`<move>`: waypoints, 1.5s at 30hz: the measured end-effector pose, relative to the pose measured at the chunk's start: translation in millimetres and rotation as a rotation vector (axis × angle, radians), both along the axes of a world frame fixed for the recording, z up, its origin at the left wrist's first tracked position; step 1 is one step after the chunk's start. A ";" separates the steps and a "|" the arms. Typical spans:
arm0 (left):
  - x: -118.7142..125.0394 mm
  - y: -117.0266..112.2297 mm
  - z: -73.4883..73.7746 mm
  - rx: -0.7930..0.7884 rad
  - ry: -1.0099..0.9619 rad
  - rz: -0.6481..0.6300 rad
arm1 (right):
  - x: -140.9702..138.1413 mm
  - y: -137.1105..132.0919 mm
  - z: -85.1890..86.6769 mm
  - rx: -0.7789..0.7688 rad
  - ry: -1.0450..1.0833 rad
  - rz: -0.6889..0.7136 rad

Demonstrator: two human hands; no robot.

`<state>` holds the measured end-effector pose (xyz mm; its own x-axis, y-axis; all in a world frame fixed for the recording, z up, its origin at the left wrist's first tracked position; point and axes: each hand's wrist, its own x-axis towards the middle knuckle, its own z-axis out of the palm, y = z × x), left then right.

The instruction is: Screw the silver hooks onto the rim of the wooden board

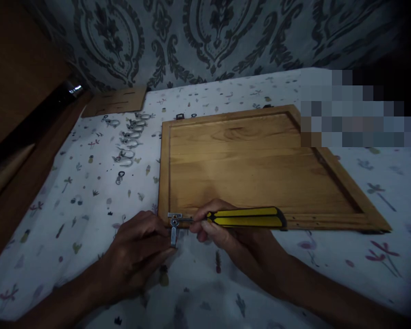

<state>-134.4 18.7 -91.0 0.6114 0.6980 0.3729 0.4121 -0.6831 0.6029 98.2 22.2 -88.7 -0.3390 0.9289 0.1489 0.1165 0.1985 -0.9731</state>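
My right hand (217, 226) grips a screwdriver (248, 216) with a yellow and black handle, its shaft pointing left. The shaft's tip reaches a small T-shaped metal fitting (174, 221) at the near left corner of a framed wooden panel (233, 164). My left hand (140, 251) has its fingers closed on the fitting's lower arm, which hangs over the panel's near edge. Whether the tip sits in a screw is too small to tell. The panel lies flat on a patterned white cloth (89, 219).
Left of the panel lie several metal clips (130, 137) in a rough row, with a small dark ring-like piece (119, 177) below them. A piece of cardboard (116, 101) rests at the back left. Brown wooden furniture (17, 59) borders the left side; patterned fabric (212, 36) rises behind.
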 end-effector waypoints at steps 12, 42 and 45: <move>-1.0 0.9 1.1 -0.059 -0.044 -0.007 | 2.4 0.9 0.6 0.086 -0.086 0.032; -9.6 5.5 -10.9 -0.068 0.122 0.148 | 3.2 3.2 2.2 0.072 -0.068 0.043; -9.8 5.7 -9.8 -0.065 0.122 0.143 | 4.1 2.9 1.6 0.078 -0.067 0.057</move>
<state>-144.3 24.3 -100.8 0.5420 0.8013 0.2533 0.5748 -0.5734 0.5838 102.3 25.1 -87.1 -0.4029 0.8942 0.1949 0.1675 0.2814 -0.9449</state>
